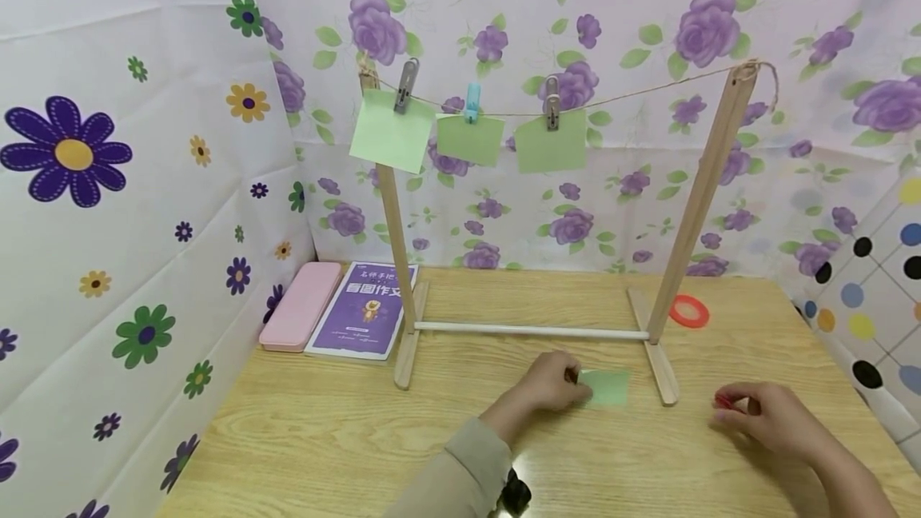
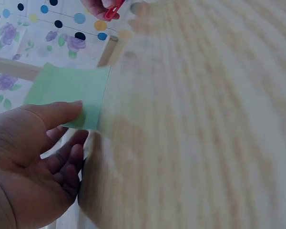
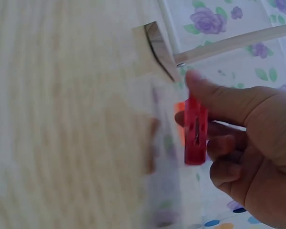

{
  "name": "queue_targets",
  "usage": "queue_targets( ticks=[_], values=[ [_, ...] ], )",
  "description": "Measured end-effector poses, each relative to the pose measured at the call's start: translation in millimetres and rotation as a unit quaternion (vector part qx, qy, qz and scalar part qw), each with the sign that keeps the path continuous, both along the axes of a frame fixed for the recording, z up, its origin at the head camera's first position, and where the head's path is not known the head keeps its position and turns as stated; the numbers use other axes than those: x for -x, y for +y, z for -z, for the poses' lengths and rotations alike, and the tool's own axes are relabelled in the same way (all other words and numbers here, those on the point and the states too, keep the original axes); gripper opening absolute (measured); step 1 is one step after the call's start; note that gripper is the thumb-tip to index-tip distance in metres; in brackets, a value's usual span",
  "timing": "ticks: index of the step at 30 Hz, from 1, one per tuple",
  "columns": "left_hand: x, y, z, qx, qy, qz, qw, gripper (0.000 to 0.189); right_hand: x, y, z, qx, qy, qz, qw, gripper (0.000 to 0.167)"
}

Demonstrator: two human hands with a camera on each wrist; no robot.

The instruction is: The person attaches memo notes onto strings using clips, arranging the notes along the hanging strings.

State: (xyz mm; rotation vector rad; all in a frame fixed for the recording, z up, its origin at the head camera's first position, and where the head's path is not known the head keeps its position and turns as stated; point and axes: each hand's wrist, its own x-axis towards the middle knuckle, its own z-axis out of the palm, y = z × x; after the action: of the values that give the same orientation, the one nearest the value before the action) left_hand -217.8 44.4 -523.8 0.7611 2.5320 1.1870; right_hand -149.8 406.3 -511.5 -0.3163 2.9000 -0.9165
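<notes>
My left hand (image 1: 552, 382) pinches a green paper note (image 1: 608, 388) by its left edge, low over the table between the stand's feet. In the left wrist view the thumb lies across the face of the note (image 2: 69, 88). To the right, my right hand (image 1: 770, 416) holds a red clothespin (image 3: 196, 133) between thumb and forefinger. Above, a string (image 1: 633, 94) runs between two wooden posts. From it hang three green notes, a left one (image 1: 392, 133), a middle one (image 1: 469, 141) and a right one (image 1: 552, 147), each under a clip.
The wooden stand's right post (image 1: 701, 198) and white crossbar (image 1: 532, 331) rise behind my hands. An orange-red ring (image 1: 689, 311) lies right of the stand. A pink case (image 1: 301, 306) and a purple book (image 1: 360, 314) lie left. A small black object (image 1: 515, 494) shows beside my left sleeve.
</notes>
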Motion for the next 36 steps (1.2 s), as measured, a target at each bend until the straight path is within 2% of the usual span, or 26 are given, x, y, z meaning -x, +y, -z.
queue_targets(
  ticks=[3,5,6,10,14,18,22,25,29,36],
  values=[
    [0.9,-2.2,-0.6,-0.039,-0.025,-0.037,0.9983,0.022,1.5,-4.6,-6.5,0.027,0.036,0.006,0.999,0.03],
    [1.9,-3.1,-1.8,-0.067,-0.039,-0.062,0.9951,0.01,3.3,-7.2,-14.2,0.061,0.037,0.01,0.9974,0.03],
    [2.6,-3.2,-3.0,-0.086,-0.046,-0.073,0.9926,0.01,4.3,-8.0,-18.6,0.08,0.033,0.009,0.9962,0.032],
    [5.6,-4.4,-13.2,-0.167,-0.071,-0.102,0.9782,0.026,7.5,-13.0,-37.5,0.16,0.014,0.0,0.987,0.037],
    [9.8,-6.2,-28.4,-0.237,-0.072,-0.119,0.9616,0.016,9.8,-21.5,-53.7,0.205,0.051,-0.022,0.9772,0.034],
    [13.8,-8.4,-41.6,-0.289,-0.08,-0.15,0.9419,0.007,11.3,-30.0,-66.9,0.242,0.077,-0.039,0.9665,0.034],
    [18.3,-9.7,-54.6,-0.319,-0.086,-0.188,0.9248,0.011,15.2,-39.1,-80.6,0.25,0.102,-0.031,0.9623,0.034],
    [21.9,-8.9,-65.7,-0.339,-0.087,-0.21,0.9129,0.012,19.7,-44.8,-93.6,0.237,0.121,-0.037,0.9632,0.035],
    [25.5,-6.6,-78.2,-0.371,-0.095,-0.222,0.8967,0.011,27.6,-53.0,-112.1,0.235,0.147,-0.063,0.9586,0.036],
    [27.5,-4.1,-95.7,-0.404,-0.109,-0.227,0.8796,0.014,37.0,-68.4,-144.6,0.254,0.184,-0.082,0.9461,0.031]
  ],
)
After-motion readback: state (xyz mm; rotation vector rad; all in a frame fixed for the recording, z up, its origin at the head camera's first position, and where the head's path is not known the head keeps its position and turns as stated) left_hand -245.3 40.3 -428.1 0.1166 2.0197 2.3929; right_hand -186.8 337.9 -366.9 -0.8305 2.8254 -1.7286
